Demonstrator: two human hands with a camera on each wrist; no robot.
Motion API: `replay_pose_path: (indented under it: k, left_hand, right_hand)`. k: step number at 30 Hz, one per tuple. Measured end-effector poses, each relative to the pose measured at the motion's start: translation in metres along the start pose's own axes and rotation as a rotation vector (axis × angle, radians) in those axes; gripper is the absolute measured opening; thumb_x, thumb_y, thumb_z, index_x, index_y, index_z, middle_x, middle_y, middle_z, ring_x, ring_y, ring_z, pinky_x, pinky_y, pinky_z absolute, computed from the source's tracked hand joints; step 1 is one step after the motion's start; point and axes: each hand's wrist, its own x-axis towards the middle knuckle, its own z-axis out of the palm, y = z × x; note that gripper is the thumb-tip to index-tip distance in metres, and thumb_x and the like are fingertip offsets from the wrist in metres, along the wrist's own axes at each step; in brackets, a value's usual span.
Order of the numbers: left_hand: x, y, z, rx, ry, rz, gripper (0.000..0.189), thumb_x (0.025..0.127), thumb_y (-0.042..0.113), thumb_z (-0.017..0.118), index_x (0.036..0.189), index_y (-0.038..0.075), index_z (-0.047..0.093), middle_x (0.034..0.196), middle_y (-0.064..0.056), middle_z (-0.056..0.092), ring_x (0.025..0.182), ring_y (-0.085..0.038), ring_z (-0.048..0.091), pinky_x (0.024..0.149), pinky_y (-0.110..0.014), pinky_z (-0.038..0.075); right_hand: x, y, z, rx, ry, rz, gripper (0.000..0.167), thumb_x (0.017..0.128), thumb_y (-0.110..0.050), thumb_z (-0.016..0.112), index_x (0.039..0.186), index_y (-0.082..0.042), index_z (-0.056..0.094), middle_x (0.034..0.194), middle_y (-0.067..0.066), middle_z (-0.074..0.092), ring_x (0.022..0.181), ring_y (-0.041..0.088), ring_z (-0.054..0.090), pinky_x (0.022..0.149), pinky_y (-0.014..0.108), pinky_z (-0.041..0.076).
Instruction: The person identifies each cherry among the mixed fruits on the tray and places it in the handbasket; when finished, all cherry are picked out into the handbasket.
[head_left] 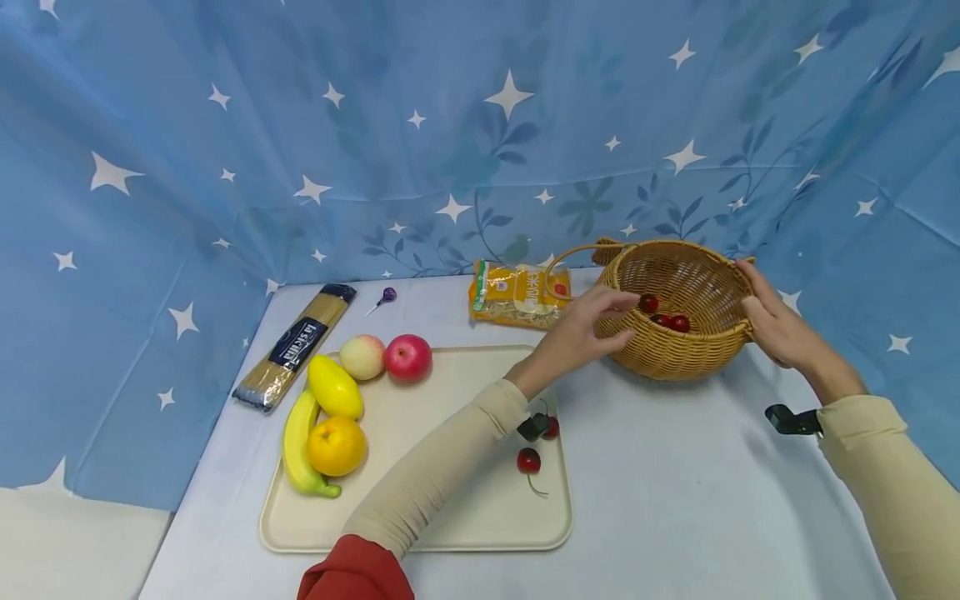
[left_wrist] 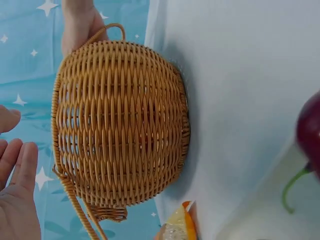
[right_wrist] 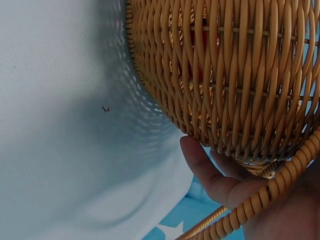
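A round wicker basket [head_left: 671,354] stands at the back right of the table, its mouth leaning toward me. Several dark red cherries [head_left: 679,322] lie inside it. My right hand [head_left: 776,321] grips the basket at its right side; in the right wrist view its fingers [right_wrist: 205,167] press against the weave, behind the cord-wrapped handle [right_wrist: 262,200]. My left hand [head_left: 581,333] is at the basket's left rim, thumb and fingers apart, holding nothing. In the left wrist view that hand [left_wrist: 17,200] shows extended fingers beside the basket's mouth.
A beige tray [head_left: 450,533] holds a banana [head_left: 298,446], an orange [head_left: 337,446], a yellow mango-like fruit [head_left: 334,387], a peach [head_left: 363,357], a red apple [head_left: 408,358] and two cherries [head_left: 528,460]. Behind are pasta [head_left: 296,346], a lollipop [head_left: 387,295] and a yellow grain bag [head_left: 517,293].
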Motion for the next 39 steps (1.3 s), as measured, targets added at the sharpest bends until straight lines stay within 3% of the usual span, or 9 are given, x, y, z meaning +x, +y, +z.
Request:
replay_pose_path:
  k: [8,14,17,20,26,30,34,39]
  left_hand:
    - [-0.029,0.002,-0.015,-0.206,0.028,-0.123,0.046,0.099,0.003,0.075,0.142,-0.002,0.060,0.140,-0.019,0.065,0.126,-0.035,0.071,0.109,-0.023,0.057]
    - [-0.066,-0.006,-0.038,-0.411,0.148,-0.265,0.043,0.098,-0.004,0.073,0.140,-0.003,0.062,0.136,-0.028,0.066,0.126,-0.043,0.068,0.107,-0.032,0.061]
    - [-0.082,-0.011,-0.046,-0.446,0.201,-0.303,0.042,0.098,-0.005,0.072,0.139,-0.006,0.062,0.134,-0.033,0.066,0.126,-0.042,0.067,0.107,-0.033,0.061]
    - [-0.096,-0.014,-0.053,-0.417,0.207,-0.339,0.041,0.098,-0.004,0.074,0.138,-0.006,0.063,0.133,-0.033,0.067,0.124,-0.043,0.068,0.106,-0.032,0.061]
    - [-0.121,-0.018,-0.060,-0.274,0.139,-0.373,0.042,0.097,0.001,0.076,0.137,-0.004,0.064,0.131,-0.032,0.068,0.119,-0.049,0.070,0.107,-0.043,0.062]
    - [-0.136,-0.022,-0.058,-0.293,0.112,-0.411,0.047,0.095,0.000,0.078,0.140,-0.005,0.063,0.133,-0.033,0.067,0.121,-0.050,0.069,0.108,-0.047,0.060]
    - [-0.142,-0.027,-0.054,-0.295,0.106,-0.424,0.046,0.096,0.000,0.077,0.139,-0.007,0.062,0.133,-0.031,0.067,0.121,-0.050,0.070,0.107,-0.044,0.061]
    - [-0.139,-0.032,-0.053,-0.160,0.080,-0.383,0.041,0.097,0.001,0.077,0.135,-0.005,0.065,0.130,-0.023,0.069,0.118,-0.043,0.073,0.106,-0.037,0.062]
  right_hand:
    - [0.002,0.002,0.000,-0.005,0.003,0.003,0.067,0.110,-0.017,0.008,0.170,-0.020,-0.022,0.174,0.035,-0.017,0.153,0.073,0.006,0.113,0.089,0.022]
    - [0.002,0.002,0.001,-0.035,0.017,0.000,0.067,0.110,-0.016,0.009,0.170,-0.019,-0.020,0.174,0.034,-0.016,0.153,0.072,0.006,0.114,0.090,0.018]
    - [0.002,0.002,0.001,-0.037,0.023,0.001,0.067,0.110,-0.017,0.009,0.171,-0.019,-0.020,0.175,0.034,-0.015,0.153,0.072,0.007,0.114,0.089,0.019]
    - [0.001,0.001,0.000,-0.031,0.016,0.003,0.068,0.110,-0.017,0.009,0.170,-0.020,-0.020,0.175,0.033,-0.016,0.154,0.071,0.006,0.116,0.089,0.016]
    - [0.000,0.001,0.002,-0.037,0.014,0.018,0.068,0.109,-0.016,0.009,0.170,-0.020,-0.021,0.175,0.034,-0.016,0.153,0.072,0.007,0.114,0.090,0.019]
    - [0.001,0.001,0.005,-0.026,-0.005,0.026,0.068,0.109,-0.016,0.009,0.170,-0.021,-0.022,0.175,0.034,-0.016,0.153,0.072,0.007,0.113,0.090,0.021]
    - [0.002,0.002,0.004,-0.031,0.007,0.019,0.068,0.109,-0.016,0.009,0.170,-0.020,-0.021,0.174,0.034,-0.015,0.153,0.073,0.006,0.115,0.090,0.017]
    - [0.004,0.001,0.001,0.002,0.007,0.021,0.069,0.108,-0.016,0.009,0.170,-0.022,-0.022,0.175,0.032,-0.017,0.155,0.069,0.002,0.118,0.087,0.013]
